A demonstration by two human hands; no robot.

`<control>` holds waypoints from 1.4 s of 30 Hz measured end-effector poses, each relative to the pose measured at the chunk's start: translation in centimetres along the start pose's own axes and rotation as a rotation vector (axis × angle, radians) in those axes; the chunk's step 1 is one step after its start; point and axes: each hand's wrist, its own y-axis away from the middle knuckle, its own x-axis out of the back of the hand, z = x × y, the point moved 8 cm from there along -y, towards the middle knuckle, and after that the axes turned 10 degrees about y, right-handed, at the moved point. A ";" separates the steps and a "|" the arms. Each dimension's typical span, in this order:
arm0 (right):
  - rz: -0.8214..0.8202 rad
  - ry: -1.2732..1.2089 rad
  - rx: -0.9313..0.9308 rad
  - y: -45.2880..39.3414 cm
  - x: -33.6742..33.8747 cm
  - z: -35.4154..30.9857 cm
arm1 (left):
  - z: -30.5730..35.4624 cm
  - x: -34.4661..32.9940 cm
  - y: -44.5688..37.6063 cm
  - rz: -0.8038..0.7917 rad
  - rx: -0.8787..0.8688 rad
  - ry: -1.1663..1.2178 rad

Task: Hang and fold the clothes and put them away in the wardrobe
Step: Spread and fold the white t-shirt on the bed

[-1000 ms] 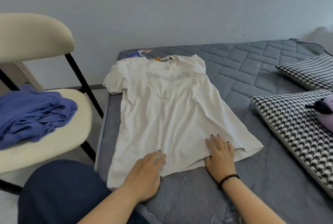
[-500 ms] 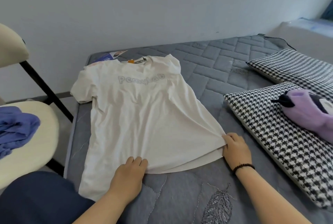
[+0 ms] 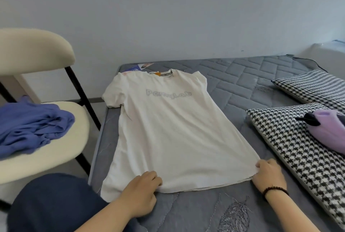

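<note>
On the left, a blue garment (image 3: 31, 125) is left heaped on the seat of the cream chair (image 3: 56, 157), not yet dealt with. On the grey mattress (image 3: 242, 86) the white T-shirt (image 3: 173, 133) is laid flat, face up, collar toward the wall. The step in hand is judged to be the smoothing and squaring of the shirt before folding. The hem near its left part is gripped by the left hand (image 3: 139, 196), fingers curled on the cloth; the hem's right corner is pinched by the right hand (image 3: 268, 175). Next, 1 side is probably to be folded inward. Compared with 1 second ago, the right hand has been moved from the hem's middle to the corner, and wrinkles have been drawn out
</note>
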 end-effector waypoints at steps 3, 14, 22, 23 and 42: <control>0.016 0.194 0.025 0.5 1.7 -3.3 | -1.4 1.0 0.8 0.095 0.063 0.078; -0.045 -0.076 0.729 3.4 2.8 -30.9 | -9.9 4.8 -0.4 0.411 0.562 0.303; -0.089 -0.030 0.817 -0.5 -1.8 -43.7 | -17.0 6.6 -1.7 0.667 0.730 0.656; -0.078 0.006 0.831 -1.1 -2.2 -44.9 | -17.7 6.7 -2.1 0.694 0.757 0.678; 0.108 -0.032 0.795 -6.3 -3.2 -52.6 | -32.1 15.1 -18.6 1.023 0.530 2.208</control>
